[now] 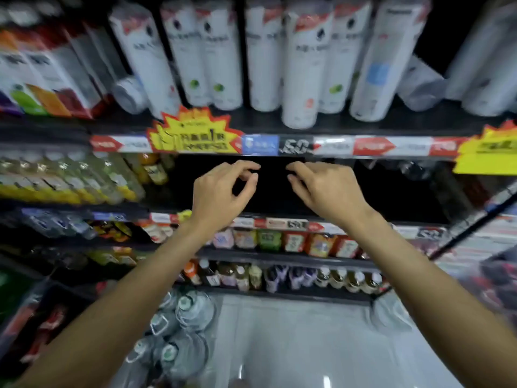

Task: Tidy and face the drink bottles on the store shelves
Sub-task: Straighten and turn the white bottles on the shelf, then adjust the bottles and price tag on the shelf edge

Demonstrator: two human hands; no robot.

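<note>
Both forearms reach up from six o'clock; the left hand [221, 189] and right hand [321, 189] hover just apart, fingers loosely curled, holding nothing, before a dark shelf gap. White drink bottles [302, 65] stand at twelve o'clock above the price strip [333, 145].

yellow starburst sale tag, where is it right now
In the head view, the yellow starburst sale tag hangs on the top shelf's price rail, left of centre, just above the left hand.
</note>
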